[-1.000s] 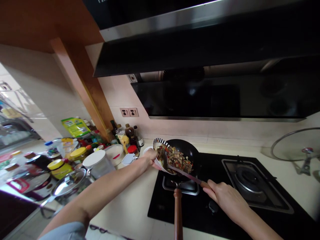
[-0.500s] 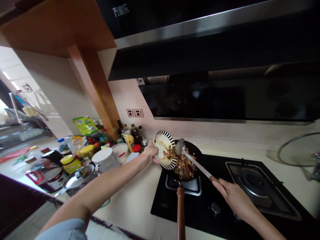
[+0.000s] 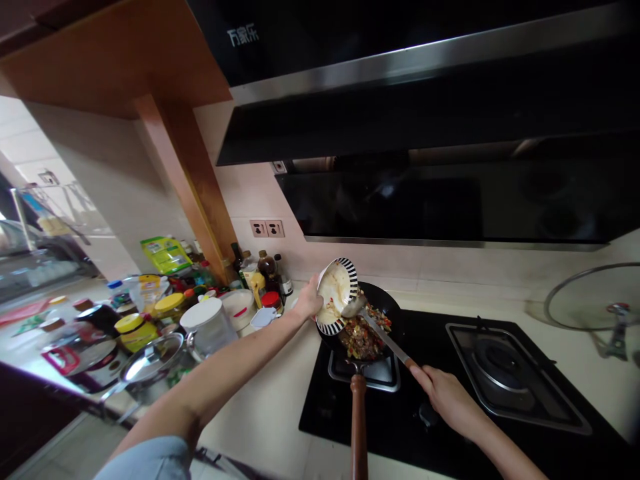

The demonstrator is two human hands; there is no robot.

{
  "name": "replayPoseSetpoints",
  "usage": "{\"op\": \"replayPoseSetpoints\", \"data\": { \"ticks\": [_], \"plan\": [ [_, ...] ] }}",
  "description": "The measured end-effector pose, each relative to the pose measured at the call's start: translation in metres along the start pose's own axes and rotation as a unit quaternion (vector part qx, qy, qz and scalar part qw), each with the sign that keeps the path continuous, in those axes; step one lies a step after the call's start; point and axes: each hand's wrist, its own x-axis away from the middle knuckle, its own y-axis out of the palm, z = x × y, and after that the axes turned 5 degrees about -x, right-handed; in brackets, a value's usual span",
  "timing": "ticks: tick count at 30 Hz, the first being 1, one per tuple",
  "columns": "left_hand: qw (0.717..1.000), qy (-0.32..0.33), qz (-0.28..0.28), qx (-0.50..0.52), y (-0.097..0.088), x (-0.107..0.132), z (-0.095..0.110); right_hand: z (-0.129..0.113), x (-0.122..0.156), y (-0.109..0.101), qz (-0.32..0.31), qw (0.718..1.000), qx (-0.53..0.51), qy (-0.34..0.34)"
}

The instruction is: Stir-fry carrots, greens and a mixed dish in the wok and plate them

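Note:
My left hand (image 3: 311,300) grips the rim of a white bowl (image 3: 334,287) with a black-and-white striped edge. The bowl is tipped steeply over a black wok (image 3: 387,303), and only a few bits of food cling inside it. My right hand (image 3: 445,397) is closed round the wooden handle of a metal ladle (image 3: 383,330), whose head touches or nearly touches the bowl's lower inside. Chopped food (image 3: 365,338), with red and green pieces, lies in the wok. The wok's brown wooden handle (image 3: 359,427) points toward me, with no hand on it.
The wok stands on the left burner of a black gas hob (image 3: 430,440); the right burner (image 3: 503,363) is bare. A glass lid (image 3: 595,300) leans at the back right. Jars, bottles and a lidded pot (image 3: 155,360) crowd the left counter. A range hood (image 3: 400,200) hangs above.
The bowl has tipped further, and most of the food in it has dropped into the wok. The ladle's head has moved down and left into the bowl.

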Motion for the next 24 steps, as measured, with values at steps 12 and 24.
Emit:
{"op": "replayPoseSetpoints", "data": {
  "ticks": [12,24],
  "plan": [
    [0.995,-0.029,-0.026,0.090,0.005,-0.002,-0.019,-0.085,0.005,0.015,-0.117,0.922,-0.343,0.140],
    [0.992,0.117,0.009,0.038,-0.011,-0.008,-0.034,-0.042,0.005,0.008,-0.123,0.971,-0.174,0.108]
  ]
}}
